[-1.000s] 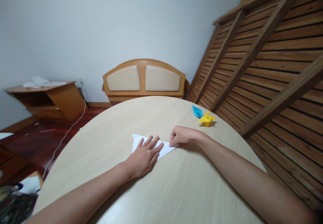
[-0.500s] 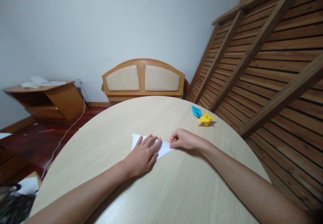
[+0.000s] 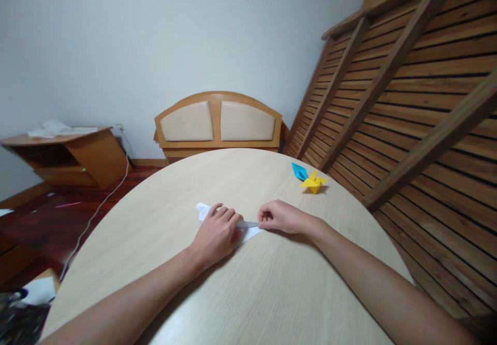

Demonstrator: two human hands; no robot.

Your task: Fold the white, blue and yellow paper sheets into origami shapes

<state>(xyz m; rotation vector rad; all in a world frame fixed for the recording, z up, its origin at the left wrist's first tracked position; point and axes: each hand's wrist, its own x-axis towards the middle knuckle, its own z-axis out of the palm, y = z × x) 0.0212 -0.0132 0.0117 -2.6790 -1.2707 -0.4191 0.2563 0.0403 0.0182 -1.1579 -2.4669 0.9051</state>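
Observation:
A folded sheet of white paper (image 3: 249,232) lies on the round table between my hands, one layer lifted off the lower part along its right half. My left hand (image 3: 217,232) covers its middle, fingers curled over the far edge and closed on the paper; the thumb is mostly hidden. At the paper's pointed right corner, my right hand (image 3: 280,216) pinches the tip between thumb and forefinger. The left end of the paper sticks out past my left fingers with a small crumpled-looking fold.
Toward the far right of the pale round table (image 3: 163,293) stand a yellow origami bird (image 3: 312,182) and a blue folded paper piece (image 3: 298,171). Beyond are a padded headboard (image 3: 217,122), a wooden slatted frame (image 3: 380,122) and a low desk (image 3: 93,153) with papers.
My left fingers have gone from lying spread flat on the paper to curling around its far edge. A paper layer now stands raised. The right hand keeps its pinch.

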